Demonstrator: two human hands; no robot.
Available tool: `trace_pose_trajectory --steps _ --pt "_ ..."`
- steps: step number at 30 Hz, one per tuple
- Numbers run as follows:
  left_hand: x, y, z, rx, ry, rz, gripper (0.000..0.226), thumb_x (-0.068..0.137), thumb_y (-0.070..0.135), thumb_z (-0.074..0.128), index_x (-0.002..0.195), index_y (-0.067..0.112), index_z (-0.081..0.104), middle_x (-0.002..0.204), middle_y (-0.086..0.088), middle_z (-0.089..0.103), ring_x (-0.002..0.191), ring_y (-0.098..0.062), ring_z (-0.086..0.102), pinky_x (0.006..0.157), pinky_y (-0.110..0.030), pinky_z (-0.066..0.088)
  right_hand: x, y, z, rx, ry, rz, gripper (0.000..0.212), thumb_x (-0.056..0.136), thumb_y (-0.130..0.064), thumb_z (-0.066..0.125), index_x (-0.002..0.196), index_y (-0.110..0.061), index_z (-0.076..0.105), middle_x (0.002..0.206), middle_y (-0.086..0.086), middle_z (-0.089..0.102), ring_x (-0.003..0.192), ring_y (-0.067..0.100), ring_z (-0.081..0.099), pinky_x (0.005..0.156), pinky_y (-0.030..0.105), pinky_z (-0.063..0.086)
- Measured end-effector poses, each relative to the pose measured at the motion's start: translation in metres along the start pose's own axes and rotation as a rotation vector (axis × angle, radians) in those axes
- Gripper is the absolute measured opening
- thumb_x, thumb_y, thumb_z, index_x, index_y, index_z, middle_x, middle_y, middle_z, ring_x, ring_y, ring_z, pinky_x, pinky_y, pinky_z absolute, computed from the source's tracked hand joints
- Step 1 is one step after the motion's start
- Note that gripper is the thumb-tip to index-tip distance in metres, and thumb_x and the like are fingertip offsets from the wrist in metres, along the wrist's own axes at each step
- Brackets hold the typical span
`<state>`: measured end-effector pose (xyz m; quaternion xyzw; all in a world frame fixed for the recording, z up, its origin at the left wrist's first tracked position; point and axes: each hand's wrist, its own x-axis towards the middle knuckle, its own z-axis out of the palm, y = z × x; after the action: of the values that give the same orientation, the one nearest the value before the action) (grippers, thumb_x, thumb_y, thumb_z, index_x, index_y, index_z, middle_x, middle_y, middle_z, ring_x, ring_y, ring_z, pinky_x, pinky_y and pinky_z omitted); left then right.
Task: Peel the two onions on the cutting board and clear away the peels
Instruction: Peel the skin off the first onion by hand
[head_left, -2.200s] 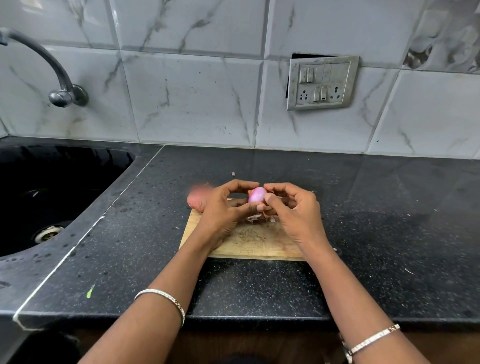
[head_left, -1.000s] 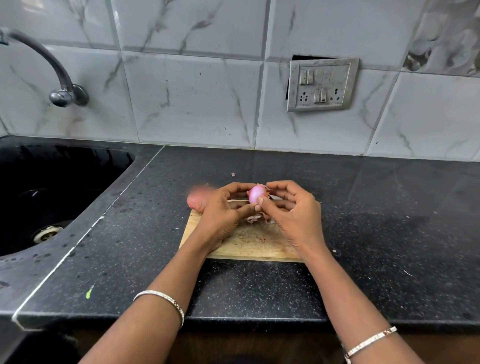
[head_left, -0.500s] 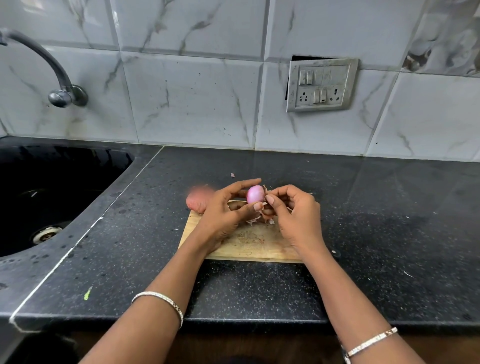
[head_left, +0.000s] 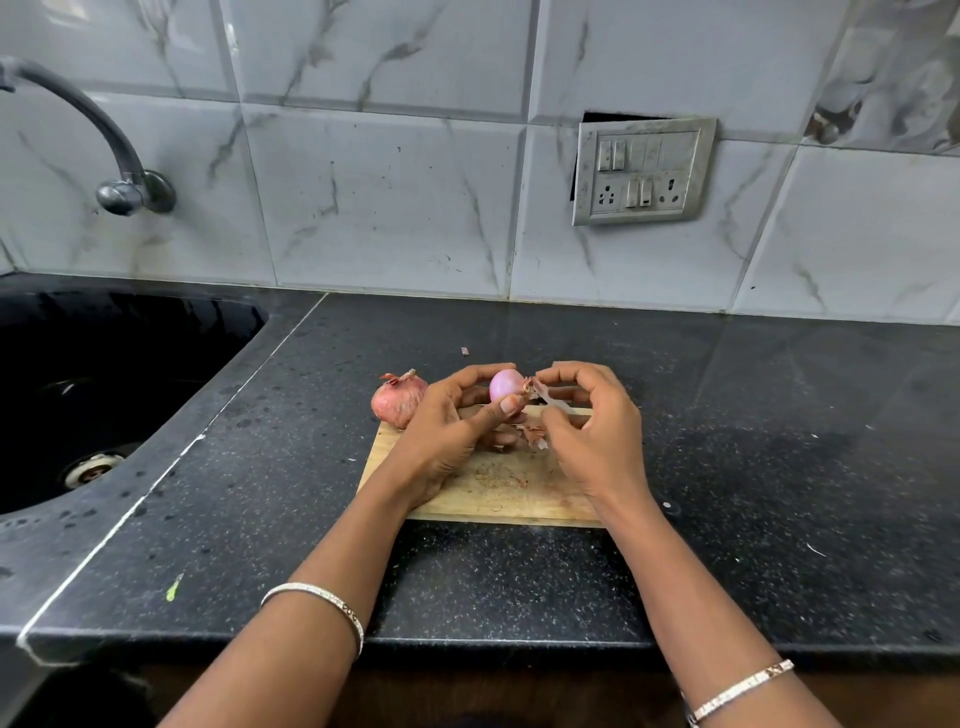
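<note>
A small pink onion (head_left: 505, 385), mostly bare of skin, sits between the fingers and thumb of my left hand (head_left: 451, 431) just above the wooden cutting board (head_left: 498, 488). My right hand (head_left: 592, 436) pinches a thin strip of peel (head_left: 551, 402) that still hangs from the onion's right side. A second onion (head_left: 399, 401) with its dry reddish skin on lies at the board's far left corner. Loose peel scraps (head_left: 532, 434) lie on the board under my hands.
A black sink (head_left: 104, 395) with a drain is set into the dark speckled counter (head_left: 779, 441) at the left, with a tap (head_left: 104, 150) above it. A switch and socket plate (head_left: 644, 171) is on the tiled wall. A peel fleck (head_left: 465, 351) lies behind the board.
My right hand has drawn a strip of peel away from the onion toward the right. The left hand has turned the onion slightly. The second onion has not moved.
</note>
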<state>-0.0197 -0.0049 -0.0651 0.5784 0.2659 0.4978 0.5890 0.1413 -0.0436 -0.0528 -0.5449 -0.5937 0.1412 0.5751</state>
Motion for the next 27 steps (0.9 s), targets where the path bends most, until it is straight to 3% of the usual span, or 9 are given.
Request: trace_pose_trajectory --steps 5,7,10,13,17,21,24,27 --pt "0.0 -0.001 0.0 0.02 0.005 0.003 0.04 0.092 0.014 0.072 0.13 0.008 0.063 0.119 -0.013 0.073 0.107 -0.034 0.072 0.088 -0.045 0.062 0.0 -0.001 0.001 0.063 -0.042 -0.036 0.024 0.086 -0.022 0.079 0.108 -0.028 0.072 0.103 -0.01 0.071 0.092 0.009 0.07 0.069 0.033 0.061" --pt "0.0 0.0 0.0 0.034 -0.016 0.004 0.038 0.094 0.014 0.07 0.131 0.007 0.063 0.119 -0.014 0.073 0.108 -0.036 0.071 0.086 -0.041 0.063 0.0 -0.001 0.001 0.049 -0.052 -0.064 0.019 0.088 -0.025 0.077 0.106 -0.031 0.074 0.102 -0.013 0.072 0.093 0.009 0.07 0.075 0.042 0.061" --pt "-0.001 0.001 0.0 0.058 -0.038 -0.002 0.037 0.095 0.013 0.069 0.131 0.005 0.063 0.117 -0.016 0.074 0.107 -0.036 0.072 0.081 -0.034 0.063 0.0 -0.002 -0.001 0.018 -0.038 -0.089 0.01 0.09 -0.021 0.075 0.094 -0.03 0.078 0.091 -0.017 0.075 0.09 0.006 0.071 0.081 0.035 0.058" --pt "-0.002 0.002 0.001 0.088 -0.06 -0.016 0.037 0.096 0.015 0.07 0.132 0.007 0.063 0.116 -0.014 0.074 0.104 -0.031 0.074 0.08 -0.032 0.063 0.002 0.001 -0.001 -0.024 0.001 -0.068 0.011 0.089 -0.012 0.074 0.085 -0.022 0.077 0.081 -0.014 0.074 0.079 0.002 0.068 0.072 0.018 0.052" --pt "-0.003 0.004 0.002 0.135 -0.102 -0.021 0.035 0.097 0.023 0.067 0.13 0.01 0.065 0.113 -0.014 0.075 0.104 -0.031 0.074 0.077 -0.031 0.061 0.005 0.009 0.003 -0.139 -0.007 -0.123 0.01 0.093 -0.007 0.066 0.088 -0.015 0.069 0.087 -0.008 0.069 0.083 0.006 0.063 0.073 0.018 0.047" --pt "-0.003 0.005 0.002 0.123 -0.115 -0.023 0.034 0.102 0.024 0.059 0.131 0.008 0.063 0.114 -0.017 0.075 0.101 -0.031 0.074 0.074 -0.029 0.061 0.003 0.011 0.005 -0.188 -0.013 -0.185 0.011 0.097 -0.003 0.058 0.091 -0.012 0.062 0.089 -0.003 0.064 0.082 0.01 0.056 0.071 0.008 0.038" --pt "-0.001 0.005 0.001 0.081 -0.112 -0.044 0.033 0.105 0.024 0.051 0.129 0.005 0.063 0.112 -0.019 0.075 0.097 -0.031 0.074 0.07 -0.028 0.06 0.003 0.01 0.003 -0.147 -0.021 -0.115 0.013 0.098 -0.005 0.056 0.094 -0.015 0.063 0.09 -0.006 0.066 0.083 0.008 0.06 0.071 0.012 0.042" --pt "0.0 0.003 0.002 0.076 -0.102 -0.054 0.033 0.106 0.026 0.049 0.128 0.005 0.063 0.109 -0.017 0.076 0.094 -0.028 0.074 0.068 -0.027 0.06 0.002 0.004 0.002 -0.057 -0.041 -0.049 0.028 0.088 0.005 0.056 0.095 -0.02 0.067 0.089 -0.011 0.069 0.082 0.006 0.065 0.072 0.022 0.054"
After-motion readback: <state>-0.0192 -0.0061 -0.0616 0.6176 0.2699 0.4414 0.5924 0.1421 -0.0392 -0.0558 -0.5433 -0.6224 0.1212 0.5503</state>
